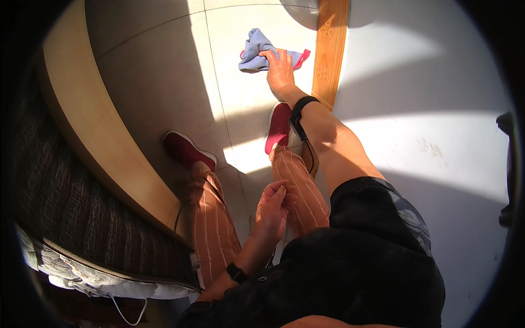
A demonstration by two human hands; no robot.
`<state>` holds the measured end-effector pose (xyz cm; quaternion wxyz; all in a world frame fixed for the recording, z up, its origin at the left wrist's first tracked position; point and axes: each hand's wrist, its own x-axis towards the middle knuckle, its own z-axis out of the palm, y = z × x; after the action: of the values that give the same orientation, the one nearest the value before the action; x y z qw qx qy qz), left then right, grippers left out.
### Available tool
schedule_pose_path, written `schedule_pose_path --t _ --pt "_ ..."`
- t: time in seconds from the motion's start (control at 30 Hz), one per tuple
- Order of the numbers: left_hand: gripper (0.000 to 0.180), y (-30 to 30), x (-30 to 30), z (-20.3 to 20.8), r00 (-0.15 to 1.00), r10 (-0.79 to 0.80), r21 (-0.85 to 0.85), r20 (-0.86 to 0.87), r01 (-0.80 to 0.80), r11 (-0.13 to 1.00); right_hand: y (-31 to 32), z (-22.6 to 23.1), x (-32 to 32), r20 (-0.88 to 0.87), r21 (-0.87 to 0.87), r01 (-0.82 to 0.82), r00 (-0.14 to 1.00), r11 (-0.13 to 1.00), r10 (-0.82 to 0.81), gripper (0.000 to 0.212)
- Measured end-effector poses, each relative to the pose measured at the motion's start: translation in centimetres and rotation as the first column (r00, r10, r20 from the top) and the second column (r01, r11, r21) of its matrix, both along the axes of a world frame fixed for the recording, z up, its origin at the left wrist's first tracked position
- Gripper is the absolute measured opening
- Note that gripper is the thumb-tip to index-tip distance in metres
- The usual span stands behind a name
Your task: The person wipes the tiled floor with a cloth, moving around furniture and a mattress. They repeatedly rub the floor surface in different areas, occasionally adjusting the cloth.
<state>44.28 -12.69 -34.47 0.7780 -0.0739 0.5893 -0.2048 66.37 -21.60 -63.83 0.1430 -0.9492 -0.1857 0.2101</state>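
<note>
A blue-grey cloth (255,53) with pink edging is bunched under my right hand (280,70), low over the sunlit floor tiles and close to the wall's wooden skirting. My fingers close on its folds, and part of it is hidden beneath the palm. My left hand (272,205) rests by my right knee with its fingers curled and the thumb drawn in. Nothing shows in that hand.
At left, a pale wooden bed frame (104,128) curves beside a dark patterned mattress side (104,202). A white cable (128,317) hangs at the lower left. To the right rises a white wall (421,136) with a wooden skirting (330,52). My red shoes (187,149) stand on the tiles.
</note>
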Motion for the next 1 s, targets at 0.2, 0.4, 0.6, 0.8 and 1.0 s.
schedule_pose_path --t 0.2,0.4,0.6,0.8,1.0 --pt "0.019 -1.2 -0.6 0.7 1.000 -0.025 -0.015 0.012 0.025 1.000 9.5 -0.3 10.0 -0.081 -0.220 0.432 0.885 0.874 -0.458 0.064" --pt "0.017 -1.8 -0.4 0.0 1.000 0.000 0.046 -0.006 0.000 0.999 16.5 0.3 -4.8 -0.138 -0.024 -0.449 0.886 0.893 0.442 0.042" --pt "0.019 -1.7 0.6 0.2 0.997 -0.048 -0.021 0.053 0.049 0.999 12.0 2.8 -5.0 -0.887 0.283 0.118 0.409 0.952 0.213 0.049" --pt "0.019 -1.1 0.9 0.1 0.997 0.015 0.020 0.077 -0.017 1.000 10.2 2.8 7.3 -0.729 0.077 0.393 0.649 0.916 -0.217 0.055" --pt "0.019 -0.5 1.4 0.3 0.997 0.047 -0.020 0.069 -0.045 0.999 9.4 2.1 7.2 -0.074 0.399 0.024 0.997 0.916 0.006 0.024"
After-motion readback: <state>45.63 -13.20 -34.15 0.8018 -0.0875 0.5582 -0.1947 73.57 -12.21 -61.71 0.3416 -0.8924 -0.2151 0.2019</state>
